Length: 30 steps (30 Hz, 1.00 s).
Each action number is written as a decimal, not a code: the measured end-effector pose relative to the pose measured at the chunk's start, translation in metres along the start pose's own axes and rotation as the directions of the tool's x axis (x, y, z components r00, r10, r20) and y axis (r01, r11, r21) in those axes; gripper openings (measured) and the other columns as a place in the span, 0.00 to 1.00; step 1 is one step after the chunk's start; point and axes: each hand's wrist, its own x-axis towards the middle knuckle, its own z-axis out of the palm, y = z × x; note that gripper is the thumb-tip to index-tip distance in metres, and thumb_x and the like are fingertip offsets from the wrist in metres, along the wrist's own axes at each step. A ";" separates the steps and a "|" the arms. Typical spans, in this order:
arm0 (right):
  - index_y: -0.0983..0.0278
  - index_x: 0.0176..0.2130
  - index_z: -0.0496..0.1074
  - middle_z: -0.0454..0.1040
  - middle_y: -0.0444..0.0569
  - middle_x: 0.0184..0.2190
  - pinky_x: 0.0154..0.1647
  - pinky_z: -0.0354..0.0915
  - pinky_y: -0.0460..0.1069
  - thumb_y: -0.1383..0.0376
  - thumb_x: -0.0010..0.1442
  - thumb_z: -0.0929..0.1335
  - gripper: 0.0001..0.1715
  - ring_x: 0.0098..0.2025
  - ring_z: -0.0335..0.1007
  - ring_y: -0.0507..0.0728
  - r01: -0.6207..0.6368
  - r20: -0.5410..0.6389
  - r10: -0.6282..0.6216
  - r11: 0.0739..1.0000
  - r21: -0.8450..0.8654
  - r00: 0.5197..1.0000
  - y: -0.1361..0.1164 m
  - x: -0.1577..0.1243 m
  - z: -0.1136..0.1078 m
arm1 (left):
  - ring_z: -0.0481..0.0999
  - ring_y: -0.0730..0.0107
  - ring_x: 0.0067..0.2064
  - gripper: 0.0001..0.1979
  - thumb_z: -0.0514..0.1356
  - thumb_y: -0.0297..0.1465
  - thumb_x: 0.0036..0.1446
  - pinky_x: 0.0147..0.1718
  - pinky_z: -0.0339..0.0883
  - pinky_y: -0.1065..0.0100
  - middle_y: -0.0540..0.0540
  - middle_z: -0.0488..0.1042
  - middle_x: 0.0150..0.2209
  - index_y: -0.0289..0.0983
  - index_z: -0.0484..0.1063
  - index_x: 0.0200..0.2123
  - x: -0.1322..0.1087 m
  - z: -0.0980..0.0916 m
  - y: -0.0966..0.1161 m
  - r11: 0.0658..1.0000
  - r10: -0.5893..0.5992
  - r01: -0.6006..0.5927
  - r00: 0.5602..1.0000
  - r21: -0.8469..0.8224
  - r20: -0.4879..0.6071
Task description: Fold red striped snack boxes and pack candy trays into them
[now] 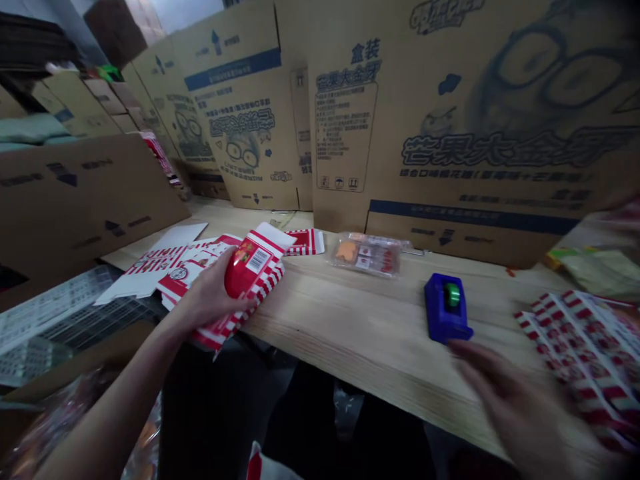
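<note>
My left hand (213, 300) is wrapped round a red and white striped carton (253, 260), which has a barcode label on its upper face. The carton is tilted over the table's front edge, beside flat printed cartons (193, 257). On the right, my right hand (500, 393) is smeared by motion, so its finger posture is unclear. Its fingertips are close to the front of a blue tape dispenser (440, 313) with a green roll; whether they touch cannot be made out.
Large cardboard boxes (390, 173) wall off the back of the wooden table (340, 320). A clear-wrapped pack (367, 255) lies before them. Striped cartons (595, 353) are piled at right. Below left are a white plastic crate (85, 300) and bagged items (65, 413).
</note>
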 end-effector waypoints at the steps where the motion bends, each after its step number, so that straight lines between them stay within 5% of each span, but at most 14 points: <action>1: 0.58 0.44 0.73 0.79 0.53 0.40 0.37 0.74 0.56 0.53 0.57 0.69 0.18 0.38 0.77 0.61 -0.082 0.102 0.065 0.981 0.176 0.993 -0.014 -0.003 0.017 | 0.63 0.40 0.60 0.58 0.69 0.44 0.37 0.56 0.61 0.49 0.35 0.60 0.63 0.38 0.43 0.67 -0.013 0.004 0.017 0.997 0.061 -0.062 0.998 -0.043 -0.010; 4: 0.59 0.53 0.67 0.75 0.55 0.50 0.49 0.71 0.59 0.54 0.48 0.76 0.35 0.50 0.74 0.63 -0.425 0.479 0.112 0.663 0.617 0.871 -0.059 -0.009 0.074 | 0.63 0.41 0.61 0.59 0.70 0.40 0.36 0.57 0.61 0.48 0.35 0.59 0.64 0.40 0.42 0.67 -0.051 0.035 0.061 0.944 0.273 -0.272 0.962 -0.184 -0.023; 7: 0.59 0.52 0.67 0.74 0.53 0.51 0.55 0.67 0.60 0.55 0.46 0.76 0.35 0.53 0.71 0.63 -0.531 0.570 0.077 0.482 0.696 0.818 -0.086 -0.015 0.106 | 0.63 0.41 0.61 0.57 0.70 0.37 0.38 0.56 0.61 0.48 0.32 0.61 0.62 0.40 0.41 0.67 -0.077 0.080 0.091 0.887 0.368 -0.370 0.928 -0.276 -0.061; 12: 0.61 0.46 0.72 0.78 0.49 0.44 0.52 0.68 0.57 0.56 0.49 0.76 0.26 0.46 0.75 0.61 -0.560 0.508 0.252 0.498 0.662 0.824 -0.074 -0.030 0.087 | 0.65 0.42 0.59 0.55 0.70 0.38 0.38 0.54 0.62 0.46 0.32 0.64 0.60 0.38 0.46 0.66 -0.089 0.128 0.112 0.846 0.266 -0.266 0.962 -0.462 -0.066; 15: 0.63 0.39 0.76 0.80 0.49 0.38 0.46 0.70 0.56 0.56 0.50 0.75 0.19 0.40 0.76 0.61 -0.575 0.457 0.350 0.541 0.614 0.818 -0.050 -0.037 0.070 | 0.73 0.48 0.50 0.36 0.69 0.38 0.42 0.48 0.68 0.51 0.37 0.74 0.50 0.36 0.65 0.55 -0.084 0.135 0.114 0.763 0.140 -0.083 0.989 -0.641 0.038; 18: 0.64 0.35 0.78 0.80 0.49 0.34 0.43 0.70 0.56 0.57 0.49 0.75 0.15 0.36 0.76 0.61 -0.591 0.432 0.404 0.543 0.596 0.807 -0.032 -0.040 0.062 | 0.77 0.59 0.33 0.15 0.66 0.40 0.48 0.34 0.72 0.60 0.43 0.80 0.34 0.35 0.76 0.35 -0.079 0.137 0.115 0.534 0.105 0.190 0.952 -0.824 0.288; 20: 0.63 0.34 0.78 0.80 0.48 0.33 0.42 0.70 0.56 0.58 0.49 0.76 0.14 0.35 0.76 0.61 -0.599 0.430 0.419 0.515 0.613 0.800 -0.029 -0.039 0.061 | 0.76 0.63 0.28 0.15 0.66 0.42 0.49 0.28 0.71 0.64 0.45 0.79 0.28 0.34 0.76 0.28 -0.079 0.138 0.117 0.341 0.090 0.347 0.913 -0.874 0.398; 23: 0.62 0.34 0.78 0.80 0.47 0.31 0.40 0.71 0.56 0.58 0.49 0.76 0.13 0.33 0.76 0.60 -0.591 0.401 0.451 0.447 0.672 0.797 -0.034 -0.032 0.060 | 0.76 0.65 0.28 0.16 0.67 0.43 0.48 0.28 0.70 0.66 0.48 0.77 0.25 0.34 0.76 0.28 -0.083 0.144 0.121 0.169 0.071 0.396 0.908 -0.902 0.412; 30: 0.61 0.37 0.77 0.80 0.47 0.34 0.34 0.72 0.52 0.60 0.48 0.76 0.15 0.34 0.76 0.59 -0.514 0.254 0.532 0.424 0.746 0.808 -0.030 -0.011 0.062 | 0.74 0.66 0.23 0.18 0.66 0.45 0.48 0.25 0.69 0.67 0.48 0.75 0.21 0.34 0.75 0.25 -0.111 0.167 0.116 0.173 0.102 0.463 0.869 -0.869 0.484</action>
